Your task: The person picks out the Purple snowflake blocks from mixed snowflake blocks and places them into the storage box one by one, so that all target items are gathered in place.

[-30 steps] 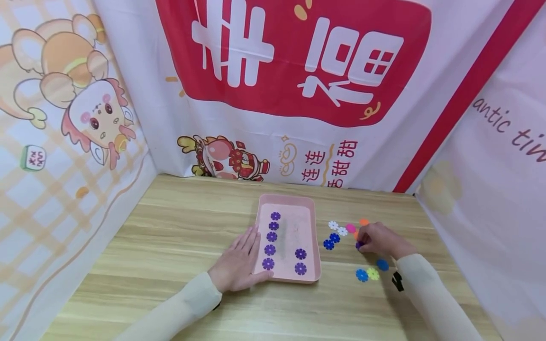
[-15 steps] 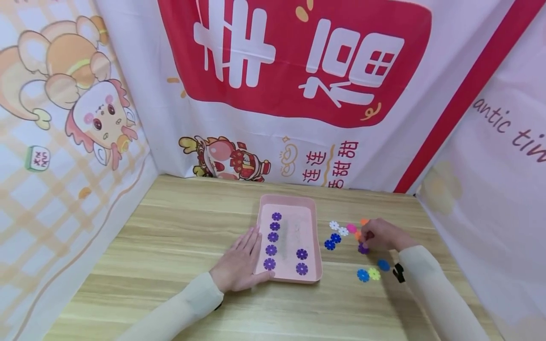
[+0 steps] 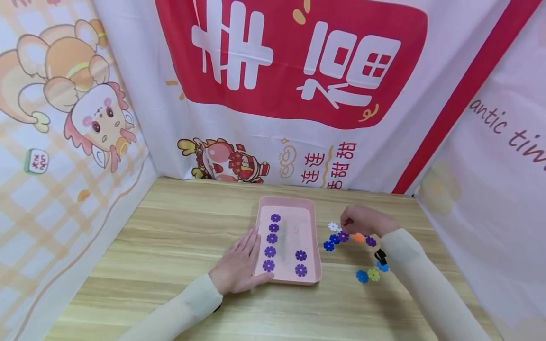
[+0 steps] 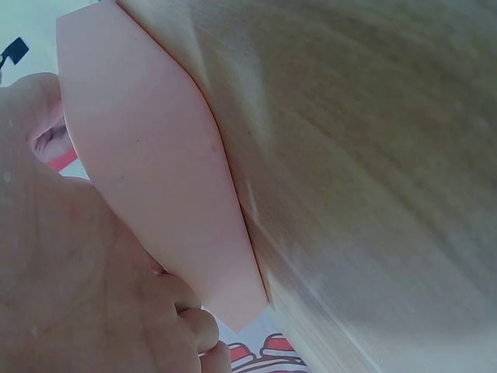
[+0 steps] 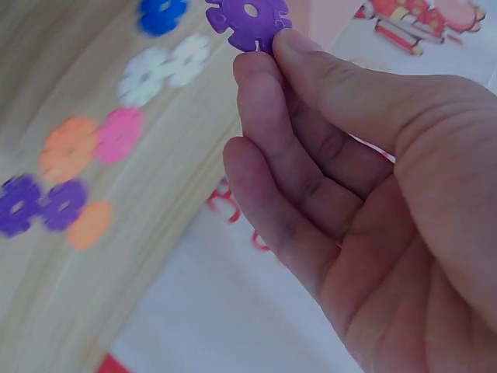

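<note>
A pink tray (image 3: 286, 200) lies on the wooden table and holds several purple flower-shaped discs (image 3: 270, 251) in two columns. My left hand (image 3: 245, 253) rests flat on the table against the tray's left side, fingers straight; the left wrist view shows the tray's wall (image 4: 147, 179) right by the palm. My right hand (image 3: 345, 225) hovers just right of the tray over loose discs. In the right wrist view its thumb and fingers (image 5: 260, 43) pinch one purple disc (image 5: 248, 17) above the table.
Loose discs lie right of the tray: white (image 3: 333, 227), blue (image 3: 328, 246), orange (image 3: 359, 237), purple (image 3: 370, 241), and a blue and a yellow-green one (image 3: 373, 273) nearer me. Printed cloth walls (image 3: 298, 94) close in the table on three sides.
My right hand has moved left and away from me, toward the tray, with a purple disc lifted off the table. The left hand and the tray have stayed put.
</note>
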The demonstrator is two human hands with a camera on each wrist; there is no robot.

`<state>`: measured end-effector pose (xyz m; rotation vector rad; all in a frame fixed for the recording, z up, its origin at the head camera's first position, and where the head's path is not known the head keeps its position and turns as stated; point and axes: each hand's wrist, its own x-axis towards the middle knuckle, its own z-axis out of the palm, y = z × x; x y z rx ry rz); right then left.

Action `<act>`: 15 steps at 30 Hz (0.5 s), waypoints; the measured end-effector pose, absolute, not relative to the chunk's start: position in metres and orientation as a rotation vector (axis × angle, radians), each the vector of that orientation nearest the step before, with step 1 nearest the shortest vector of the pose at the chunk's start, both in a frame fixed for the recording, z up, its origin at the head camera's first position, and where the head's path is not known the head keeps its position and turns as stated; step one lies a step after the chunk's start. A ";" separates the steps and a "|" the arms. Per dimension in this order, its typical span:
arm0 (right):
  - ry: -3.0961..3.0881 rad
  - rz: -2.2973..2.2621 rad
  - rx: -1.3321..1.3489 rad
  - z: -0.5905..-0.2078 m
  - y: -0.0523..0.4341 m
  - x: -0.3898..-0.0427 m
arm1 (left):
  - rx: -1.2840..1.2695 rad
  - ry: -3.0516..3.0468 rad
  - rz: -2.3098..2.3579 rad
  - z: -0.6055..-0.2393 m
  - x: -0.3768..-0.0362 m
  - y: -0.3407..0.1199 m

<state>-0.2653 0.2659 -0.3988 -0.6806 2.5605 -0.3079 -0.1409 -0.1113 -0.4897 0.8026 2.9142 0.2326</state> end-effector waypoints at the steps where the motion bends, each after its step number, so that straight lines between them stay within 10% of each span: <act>1: 2.560 -0.308 -0.684 -0.398 0.260 -0.266 | 0.803 2.914 0.234 -0.490 -0.140 -0.111; 15: 2.573 -0.222 -0.853 -0.397 0.188 -0.274 | 0.833 2.938 0.260 -0.493 -0.140 -0.111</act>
